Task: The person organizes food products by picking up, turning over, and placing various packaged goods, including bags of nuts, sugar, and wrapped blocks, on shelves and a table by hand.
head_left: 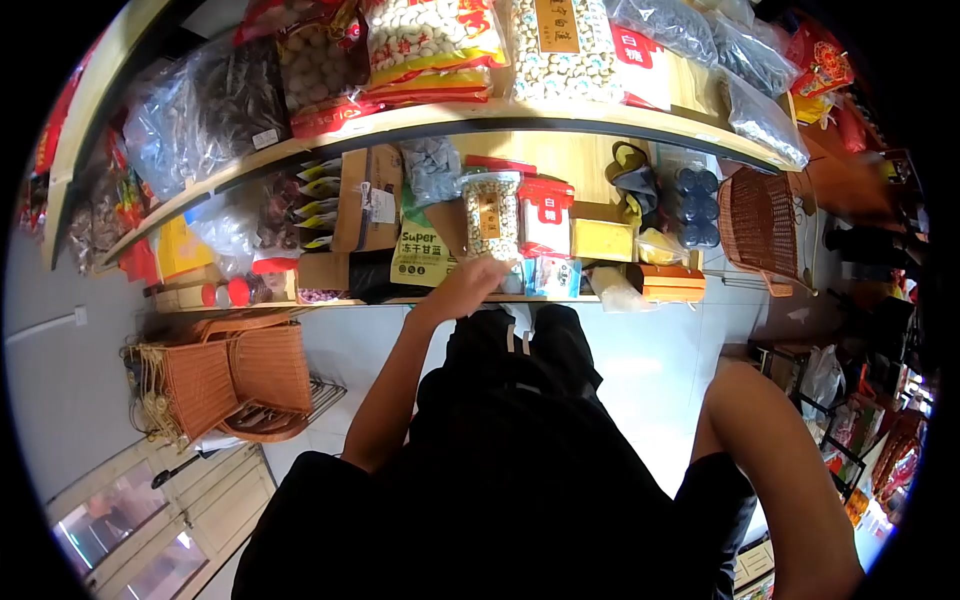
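Note:
My left hand [478,283] reaches to the lower shelf, its fingers closed at the bottom edge of a clear bag of lotus seeds [508,212] with a brown label. The bag stands upright, facing me. My fingertips are partly hidden against it. Just right of it is a red and white sugar bag [546,222], with a small blue and white packet [553,277] below. To the left is a yellow-green "Super" pouch [422,256]. My right arm [745,420] is bent at the elbow; its hand is out of view.
The upper shelf edge [480,114] runs above my hand, carrying a larger lotus seed bag [563,60] and other bags. A cardboard box [368,200] and a yellow box [602,241] share the lower shelf. Wicker chairs [235,375] stand at left, another wicker chair [762,225] at right.

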Motion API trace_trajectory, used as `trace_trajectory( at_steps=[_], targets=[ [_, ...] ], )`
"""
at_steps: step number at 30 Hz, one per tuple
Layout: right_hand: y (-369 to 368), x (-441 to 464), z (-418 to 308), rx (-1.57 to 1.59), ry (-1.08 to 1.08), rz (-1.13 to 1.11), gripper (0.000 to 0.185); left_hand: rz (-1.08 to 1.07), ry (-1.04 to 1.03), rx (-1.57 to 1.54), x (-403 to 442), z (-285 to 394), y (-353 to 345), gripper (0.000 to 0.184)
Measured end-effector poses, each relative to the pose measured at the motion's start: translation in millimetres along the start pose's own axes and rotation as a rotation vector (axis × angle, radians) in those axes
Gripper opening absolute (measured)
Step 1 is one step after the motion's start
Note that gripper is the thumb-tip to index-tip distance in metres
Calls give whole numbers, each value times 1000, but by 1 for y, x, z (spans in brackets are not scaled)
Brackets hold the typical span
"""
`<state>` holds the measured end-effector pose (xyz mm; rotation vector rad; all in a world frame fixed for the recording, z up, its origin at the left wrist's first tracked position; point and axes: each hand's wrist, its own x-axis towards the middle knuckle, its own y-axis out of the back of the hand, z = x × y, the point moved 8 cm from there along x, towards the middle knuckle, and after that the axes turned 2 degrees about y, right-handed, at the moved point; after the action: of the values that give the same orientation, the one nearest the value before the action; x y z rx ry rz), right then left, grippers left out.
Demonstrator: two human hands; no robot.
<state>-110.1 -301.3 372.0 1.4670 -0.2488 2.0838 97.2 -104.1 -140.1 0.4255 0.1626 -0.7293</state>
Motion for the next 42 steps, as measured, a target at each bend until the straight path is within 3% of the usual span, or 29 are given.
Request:
trace_trajectory(
  at_steps=[1,3,4,6,9,11,12,13,15,16,17,18,19,21,23,24,27,28,29,31,33,35,38,39,41,42],
  targets=[
    [8,-9,6,-5,-31,13,22,6,1,5,5,19,8,25],
    [28,-38,21,-24,-142,48,22,244,61,-159,14,58,40,23],
    [40,-60,33,-16,-212,86,23,294,-45,-175,20,78,51,23],
    [35,-120,69,-145,-534,231,14,372,-240,-198,29,114,70,28],
    [-11,-233,130,-287,-1101,357,10,427,-285,-1,50,146,84,44],
    [-58,-303,165,-231,-1422,289,17,475,-217,157,64,166,86,52],
    [-89,-351,184,172,-1434,391,13,480,-251,260,77,167,87,58],
    [-111,-382,192,180,-1548,307,15,497,-199,280,84,175,86,61],
    [-147,-417,207,123,-1521,72,17,606,-69,554,96,178,87,66],
    [-162,-431,209,244,-1648,180,17,591,-52,567,103,177,90,72],
    [-172,-427,206,384,-1794,151,31,622,-57,534,109,172,97,76],
    [-191,-446,207,557,-1815,210,38,606,-80,533,118,168,102,78],
    [-202,-453,209,476,-1806,61,50,593,-99,530,125,167,105,80],
    [-209,-452,203,340,-1770,-109,63,661,221,698,130,161,114,80],
    [-206,-454,203,366,-1794,-94,67,678,42,605,141,157,116,73],
    [-205,-455,202,388,-1817,-84,71,687,53,609,143,154,116,73],
    [-209,-465,206,413,-1800,-70,71,744,71,677,141,188,95,65],
    [-204,-457,210,436,-1753,54,68,761,11,508,140,191,90,63],
    [-203,-459,210,545,-1800,29,62,774,-48,339,138,192,86,61],
    [-196,-450,213,569,-1705,3,58,818,-10,194,136,190,83,62],
    [-196,-451,211,562,-1715,2,56,857,150,-86,128,188,81,65],
    [-192,-451,208,619,-1820,100,57,907,149,-168,127,183,88,58],
    [-186,-452,197,689,-1867,197,53,557,161,-563,137,167,70,47],
    [-180,-452,192,759,-1881,245,51,569,166,-578,133,162,67,47],
    [-170,-455,178,755,-1918,89,47,493,221,-565,129,164,49,57],
    [-162,-453,169,771,-1857,169,46,489,233,-407,124,165,44,67]
  ],
)
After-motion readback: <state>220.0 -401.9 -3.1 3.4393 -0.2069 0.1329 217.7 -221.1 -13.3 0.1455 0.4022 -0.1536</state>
